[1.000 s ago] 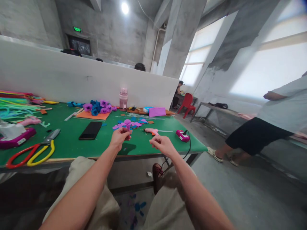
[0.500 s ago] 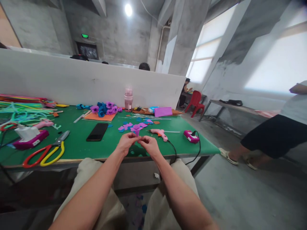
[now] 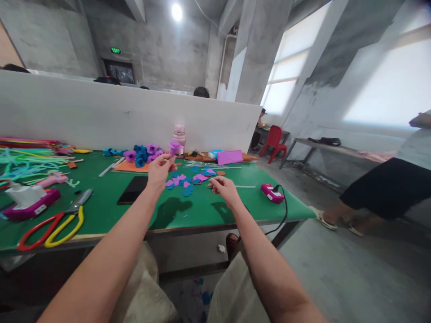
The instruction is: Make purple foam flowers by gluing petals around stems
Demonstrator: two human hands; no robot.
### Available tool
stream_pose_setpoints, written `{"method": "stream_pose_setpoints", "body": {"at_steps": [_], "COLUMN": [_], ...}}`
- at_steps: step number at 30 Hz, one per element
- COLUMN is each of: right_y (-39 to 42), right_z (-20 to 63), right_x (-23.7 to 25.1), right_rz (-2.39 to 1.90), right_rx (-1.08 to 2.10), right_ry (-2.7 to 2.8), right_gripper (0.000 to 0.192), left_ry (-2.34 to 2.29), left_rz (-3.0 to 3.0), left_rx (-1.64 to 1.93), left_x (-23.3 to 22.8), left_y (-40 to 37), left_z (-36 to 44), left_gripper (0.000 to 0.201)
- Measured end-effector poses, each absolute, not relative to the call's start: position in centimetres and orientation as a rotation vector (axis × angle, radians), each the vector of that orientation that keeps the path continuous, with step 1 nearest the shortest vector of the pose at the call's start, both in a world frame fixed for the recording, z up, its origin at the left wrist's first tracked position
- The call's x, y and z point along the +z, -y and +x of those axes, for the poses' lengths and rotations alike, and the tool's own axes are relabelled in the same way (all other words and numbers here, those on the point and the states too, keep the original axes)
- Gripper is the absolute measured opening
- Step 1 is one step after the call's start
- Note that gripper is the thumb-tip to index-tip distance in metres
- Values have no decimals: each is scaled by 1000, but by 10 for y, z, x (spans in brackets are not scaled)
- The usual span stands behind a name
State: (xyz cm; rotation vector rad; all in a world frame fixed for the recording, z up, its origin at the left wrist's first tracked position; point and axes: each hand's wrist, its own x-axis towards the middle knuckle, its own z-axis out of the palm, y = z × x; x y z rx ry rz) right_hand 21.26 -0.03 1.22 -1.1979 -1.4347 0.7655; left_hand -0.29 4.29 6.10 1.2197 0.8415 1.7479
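A purple flower point(image 3: 175, 147) of foam or paper stands upright in the fingertips of my left hand point(image 3: 160, 170), raised above the table. My right hand point(image 3: 225, 188) is low over the table with its fingers curled together, just right of the loose purple and blue petals point(image 3: 187, 192). Whatever it may grip is hidden. The pink glue gun's body is out of sight behind this hand, and a clear glue stick point(image 3: 245, 186) shows to its right. Finished purple and blue flowers point(image 3: 141, 156) are heaped behind my left hand on an orange sheet point(image 3: 123, 167).
On the green table point(image 3: 111, 215) are scissors point(image 3: 63, 224), a black phone point(image 3: 131, 190), and purple power blocks point(image 3: 272, 194) at both sides. A pink bottle point(image 3: 179, 134) and a purple block point(image 3: 229, 157) stand before the white partition point(image 3: 134, 114). A person stands at right.
My hands have parted. The left has lifted the purple flower up and away to the left; the right has let go of it and moved right, over the glue gun's place.
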Motion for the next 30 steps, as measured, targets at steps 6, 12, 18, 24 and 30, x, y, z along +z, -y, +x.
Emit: {"method": "stream_pose_setpoints", "body": {"at_steps": [6, 12, 18, 24, 30], "right_y": [-50, -103, -139, -159, -168], "right_z": [223, 240, 231, 242, 264], "right_x": [18, 28, 22, 32, 48], "right_rz": [-1419, -1629, -1679, -1754, -1779], "right_rx": [494, 236, 148, -18, -68], "right_ry": [1621, 1816, 2144, 2167, 2216], "right_gripper": [35, 19, 13, 21, 21], "left_ry": [-814, -873, -990, -1008, -1044], "left_rz": [1307, 1302, 1437, 1413, 1454], "left_rx": [1618, 1552, 1541, 1609, 1583], "left_x": [43, 43, 42, 53, 56], "left_y": [-52, -47, -38, -22, -15], "left_z": [10, 10, 14, 18, 15], "left_gripper": [20, 21, 17, 18, 18]}}
